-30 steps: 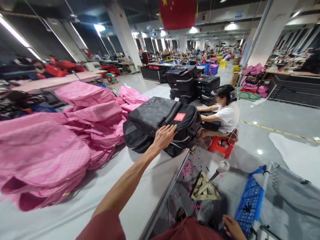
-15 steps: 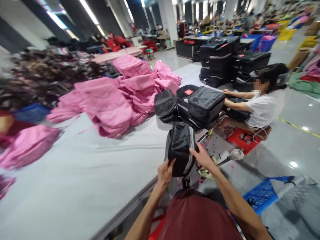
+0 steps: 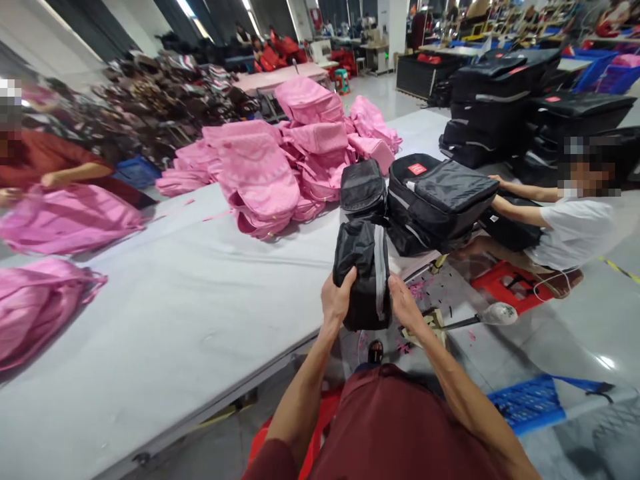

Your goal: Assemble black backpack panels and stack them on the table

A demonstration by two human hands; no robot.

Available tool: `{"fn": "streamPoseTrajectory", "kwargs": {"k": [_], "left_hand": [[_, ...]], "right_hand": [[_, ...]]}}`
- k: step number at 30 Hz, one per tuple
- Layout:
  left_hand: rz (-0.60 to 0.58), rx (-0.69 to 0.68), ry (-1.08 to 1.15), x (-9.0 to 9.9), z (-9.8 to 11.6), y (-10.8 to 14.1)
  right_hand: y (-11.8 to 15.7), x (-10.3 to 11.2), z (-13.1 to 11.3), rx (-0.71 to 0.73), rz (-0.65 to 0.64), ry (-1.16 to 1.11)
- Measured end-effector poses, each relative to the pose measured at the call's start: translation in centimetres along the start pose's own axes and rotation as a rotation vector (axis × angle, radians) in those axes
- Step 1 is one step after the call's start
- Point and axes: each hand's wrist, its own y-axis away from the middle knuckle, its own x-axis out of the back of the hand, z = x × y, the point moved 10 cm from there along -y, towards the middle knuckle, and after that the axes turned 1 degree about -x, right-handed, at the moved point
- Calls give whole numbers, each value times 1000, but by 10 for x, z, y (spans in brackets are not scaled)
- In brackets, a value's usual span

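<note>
Gripping the black backpack (image 3: 364, 273) from both sides, your left hand (image 3: 337, 297) and right hand (image 3: 403, 303) are closing firmly around its lower end, holding it upright off the grey table (image 3: 175, 300) edge, probably so its grey zipper strip is facing you.

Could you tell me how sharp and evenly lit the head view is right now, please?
Head view: the black bag held by the left hand and right hand is sharp; the picture's edges smear and bend, as with the pink bags at left; glare spots shine on the floor.
</note>
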Motion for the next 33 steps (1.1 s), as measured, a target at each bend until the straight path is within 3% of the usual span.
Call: {"fn": "streamPoseTrajectory", "kwargs": {"k": [6, 9, 14, 17, 20, 22, 26, 29, 31, 33], "left_hand": [[51, 4, -29, -10, 0, -48], [47, 6, -14, -15, -4, -58], [33, -12, -13, -17, -7, -71], [31, -9, -7, -15, -12, -77], [23, -11, 8, -14, -17, -82], [-11, -24, 24, -15, -18, -84], [-96, -63, 50, -20, -11, -83], [-117, -70, 28, -21, -7, -79], [-134, -59, 3, -22, -8, -74], [-161, -42, 8, -21, -11, -67]], "right_hand": [[-6, -7, 12, 98, 79, 132], [-8, -16, 45, 103, 144, 152], [-8, -17, 117, -44, 165, 144], [-5, -18, 133, -91, 150, 195], [-4, -20, 124, -98, 133, 266], [-7, -13, 99, -35, 192, 338], [-13, -8, 16, 408, 249, 650], [-12, -9, -15, 643, 219, 815], [-19, 0, -8, 597, 211, 810], [-30, 22, 18, 380, 266, 716]]}}
